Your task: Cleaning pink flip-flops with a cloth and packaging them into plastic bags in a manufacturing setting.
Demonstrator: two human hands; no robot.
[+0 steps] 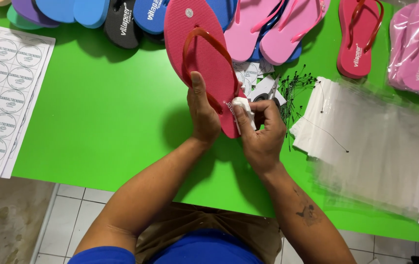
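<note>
My left hand (pixel 202 113) grips a red flip-flop (pixel 200 54) by its heel end, thumb lying along the sole, holding it above the green table (pixel 107 122). The sandal has a translucent red strap. My right hand (pixel 263 128) pinches a small white cloth wad (pixel 242 108) and presses it against the sandal's heel edge, where white print shows.
Sheets of round stickers (pixel 2 83) lie at the left. Blue, black, purple and pink flip-flops (pixel 278 24) line the far edge; another red one (pixel 358 39) lies right. Clear plastic bags (pixel 370 146), bagged pink sandals (pixel 417 54), black tag pins (pixel 297 88) and paper tags (pixel 258 78) sit right.
</note>
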